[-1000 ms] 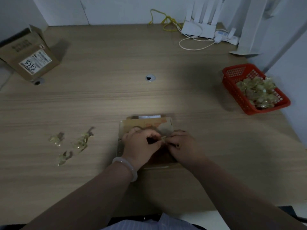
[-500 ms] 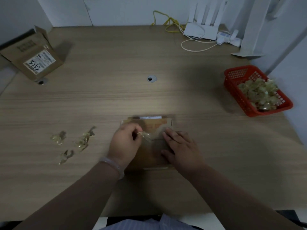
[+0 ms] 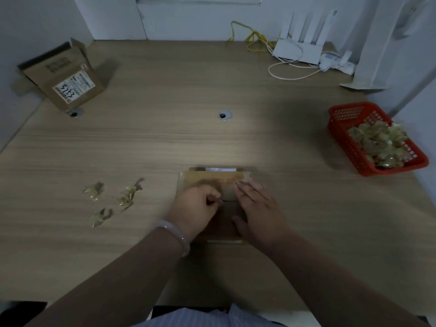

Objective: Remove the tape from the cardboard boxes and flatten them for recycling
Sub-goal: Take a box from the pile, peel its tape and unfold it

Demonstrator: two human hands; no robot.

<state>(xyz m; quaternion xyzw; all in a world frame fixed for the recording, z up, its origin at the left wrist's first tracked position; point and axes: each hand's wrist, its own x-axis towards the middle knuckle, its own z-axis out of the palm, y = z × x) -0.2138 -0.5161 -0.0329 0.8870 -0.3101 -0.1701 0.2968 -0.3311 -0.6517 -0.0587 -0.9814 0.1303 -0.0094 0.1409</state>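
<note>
Left hand pinches tape off the small brown cardboard box — right hand's straight fingers press it (labelled brown carton not yet flattened).

The surface was pale wood-grain laminate, matt and smooth, with a shiny metal grommet at its middle. Near the near edge, the small cardboard box looked matt brown, and the tape across it was faintly glossy. Toward the left edge, the tape scraps were crinkled, translucent and shiny. The basket at the right edge was red plastic mesh. The larger cardboard box in the far-left corner bore a white paper label.
</note>
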